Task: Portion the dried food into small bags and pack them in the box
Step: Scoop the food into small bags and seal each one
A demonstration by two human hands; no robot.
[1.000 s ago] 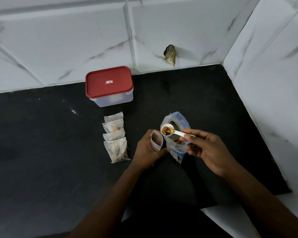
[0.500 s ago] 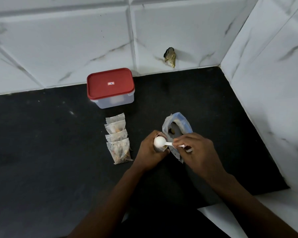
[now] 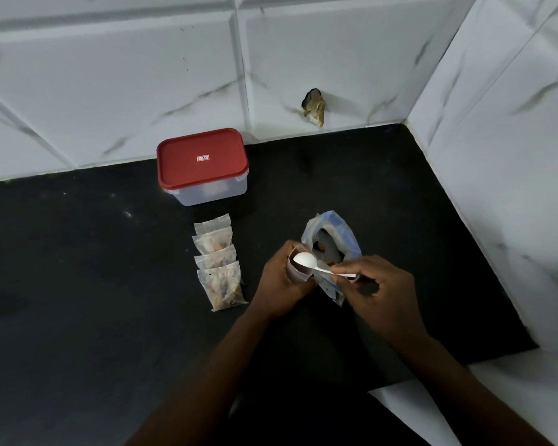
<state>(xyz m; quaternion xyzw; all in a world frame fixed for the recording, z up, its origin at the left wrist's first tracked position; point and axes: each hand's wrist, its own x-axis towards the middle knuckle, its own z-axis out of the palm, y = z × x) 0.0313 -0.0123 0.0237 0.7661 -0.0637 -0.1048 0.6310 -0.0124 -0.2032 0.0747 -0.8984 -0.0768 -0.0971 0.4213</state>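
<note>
Starting at the left, a black counter (image 3: 78,252) runs under a white marble-tiled wall (image 3: 110,91). A clear plastic box (image 3: 207,196) with its red lid (image 3: 202,159) shut stands near the back wall. Just in front of it four small filled bags (image 3: 219,265) lie flat in an overlapping row that runs toward the person, with brownish dried food showing through the plastic. To the right of the row the left hand (image 3: 277,281) curls round an open small bag (image 3: 300,275) and holds it upright with its mouth upward. A white spoon (image 3: 304,259) sits at that mouth, the rounded back of its bowl facing up. Behind the spoon stands the large bag (image 3: 342,236) of dried food, blue and white, with its top open and dark pieces visible inside. The right hand (image 3: 380,294) pinches the spoon's handle between thumb and fingertips, in front of the large bag. A chipped hole (image 3: 314,107) marks the back wall above.
</note>
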